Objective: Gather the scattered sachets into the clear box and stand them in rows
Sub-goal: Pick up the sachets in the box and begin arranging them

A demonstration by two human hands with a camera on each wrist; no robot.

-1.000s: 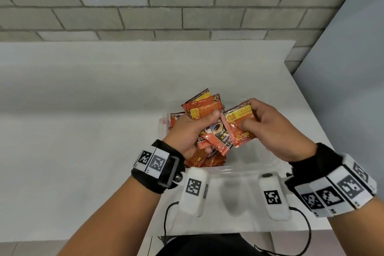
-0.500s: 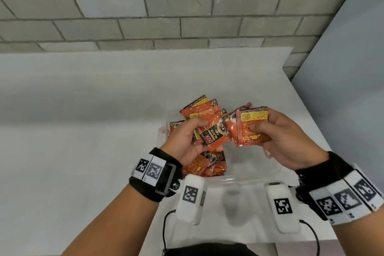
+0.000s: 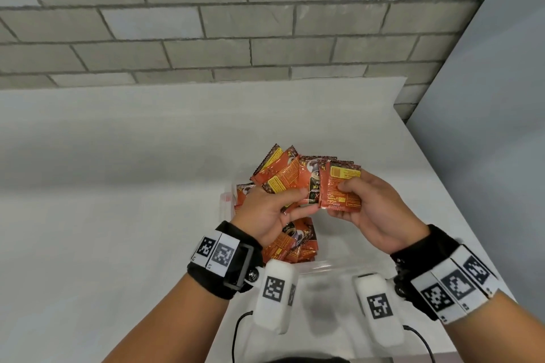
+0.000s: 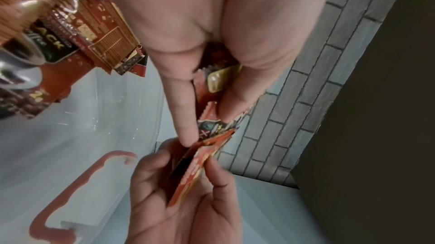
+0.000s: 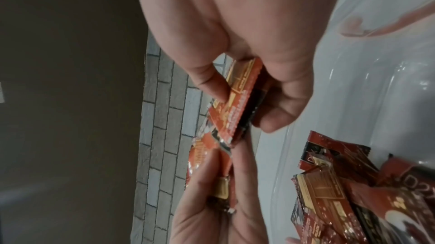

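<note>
Both hands hold red-orange sachets in the air above the clear box (image 3: 333, 267). My left hand (image 3: 274, 209) pinches a fanned bunch of sachets (image 3: 280, 177) between thumb and fingers. Touching that fan on its right, my right hand (image 3: 368, 206) grips a small stack of sachets (image 3: 340, 188), thumb on the front one. More sachets (image 3: 292, 244) lie loose inside the box under my left hand. In the left wrist view the left fingers (image 4: 186, 103) clamp sachet edges (image 4: 212, 127). The right wrist view has the right hand's stack (image 5: 237, 106) edge-on.
The box sits on a white table (image 3: 118, 186) near its front right corner. A grey brick wall (image 3: 206, 23) runs behind, and a grey panel (image 3: 486, 127) stands to the right. Cables (image 3: 236, 333) hang at the table's front edge.
Both hands have risen a little above the box. The right hand's sachets have turned upright and moved against the left hand's fan.
</note>
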